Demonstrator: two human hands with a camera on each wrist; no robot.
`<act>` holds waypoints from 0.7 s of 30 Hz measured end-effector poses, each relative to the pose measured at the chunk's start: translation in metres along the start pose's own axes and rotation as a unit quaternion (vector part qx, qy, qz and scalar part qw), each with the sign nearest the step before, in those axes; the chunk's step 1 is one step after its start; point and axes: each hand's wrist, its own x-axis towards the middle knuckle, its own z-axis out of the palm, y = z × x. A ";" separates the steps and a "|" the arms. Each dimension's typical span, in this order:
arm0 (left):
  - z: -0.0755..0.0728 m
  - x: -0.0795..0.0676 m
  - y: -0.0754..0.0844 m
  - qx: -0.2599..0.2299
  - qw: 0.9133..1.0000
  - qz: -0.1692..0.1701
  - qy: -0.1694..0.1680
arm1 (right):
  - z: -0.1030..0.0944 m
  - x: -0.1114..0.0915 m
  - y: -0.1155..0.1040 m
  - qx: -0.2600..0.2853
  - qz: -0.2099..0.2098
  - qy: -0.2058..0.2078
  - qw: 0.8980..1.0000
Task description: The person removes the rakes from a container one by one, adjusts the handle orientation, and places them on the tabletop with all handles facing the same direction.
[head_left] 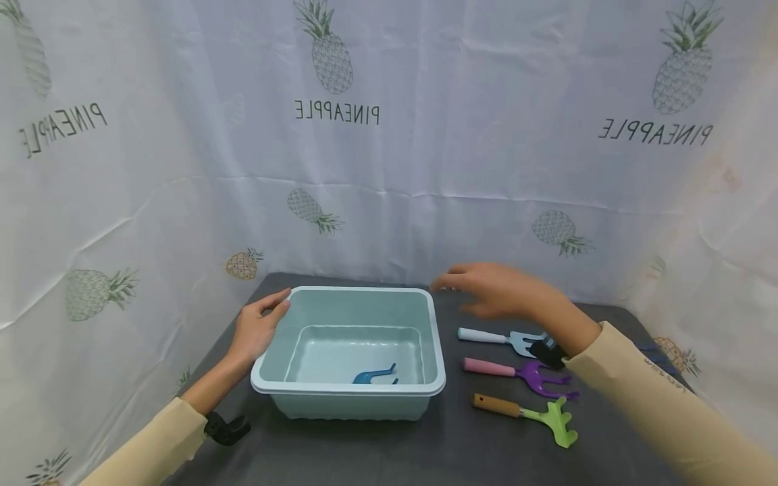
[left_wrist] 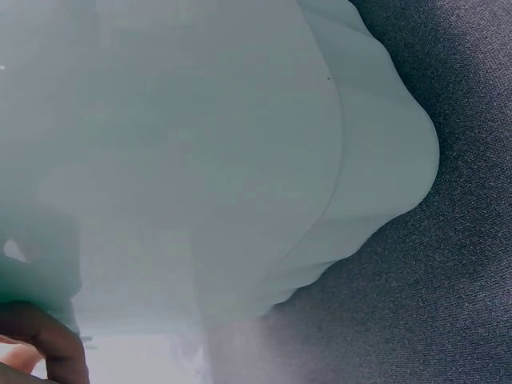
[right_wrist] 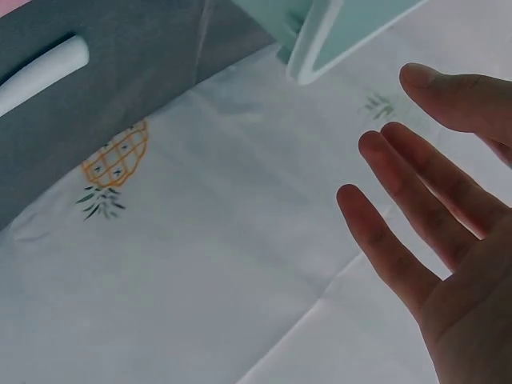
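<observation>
My left hand (head_left: 252,331) holds the left rim of a pale green plastic basin (head_left: 352,407), thumb at the rim. The left wrist view shows the outside of the basin (left_wrist: 200,160) up close, with curled fingers (left_wrist: 60,344) at the lower left corner. Inside the basin lies a blue pronged tool (head_left: 369,376), partly hidden by the front rim. Above the table beyond the basin's right back corner, my right hand (head_left: 498,287) hovers with nothing in it. Its fingers (right_wrist: 376,232) are spread and apart from the basin's corner in the right wrist view.
Right of the basin lie a light blue hand fork (head_left: 483,336), a purple rake with a pink handle (head_left: 489,367) and a green rake with a wooden handle (head_left: 497,405). A dark blue object (head_left: 662,358) shows partly behind the right sleeve. Pineapple-print curtain (head_left: 413,155) surrounds the dark table (head_left: 340,452).
</observation>
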 end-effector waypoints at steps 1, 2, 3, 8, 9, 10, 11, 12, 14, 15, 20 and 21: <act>0.000 0.000 0.000 -0.001 1.000 0.000 0.000 | -0.001 0.003 -0.003 0.001 -0.005 0.001 1.000; 0.000 0.000 0.000 -0.002 1.000 0.000 0.000 | -0.001 0.005 -0.006 0.002 -0.009 0.000 1.000; 0.001 0.001 0.000 -0.004 1.000 0.000 0.000 | -0.002 0.008 -0.009 0.004 -0.011 -0.001 1.000; 0.002 0.002 0.001 -0.003 1.000 0.000 0.002 | -0.002 0.023 -0.022 0.005 -0.019 -0.015 1.000; 0.002 0.002 0.001 -0.002 1.000 0.000 0.002 | -0.002 0.026 -0.024 0.005 -0.024 -0.017 1.000; 0.002 0.002 0.001 -0.001 1.000 -0.001 0.002 | -0.001 0.029 -0.026 0.008 -0.025 -0.020 0.999; 0.002 0.003 0.000 0.000 1.000 0.000 0.001 | -0.002 0.032 -0.029 0.010 -0.026 -0.025 0.999; 0.002 0.003 0.000 -0.001 1.000 0.000 0.002 | -0.002 0.035 -0.031 0.011 -0.026 -0.029 0.999; 0.002 0.003 -0.002 -0.003 1.000 0.002 0.001 | -0.002 0.042 -0.037 0.012 -0.029 -0.041 0.999; 0.002 0.003 -0.002 -0.003 1.000 0.002 0.000 | -0.002 0.045 -0.040 0.012 -0.030 -0.047 0.998; 0.002 0.002 -0.003 -0.004 1.000 0.003 -0.001 | 0.003 0.063 -0.054 0.007 -0.046 -0.071 0.996; 0.002 0.002 -0.003 -0.002 1.000 0.003 -0.001 | 0.004 0.066 -0.056 0.006 -0.049 -0.076 0.996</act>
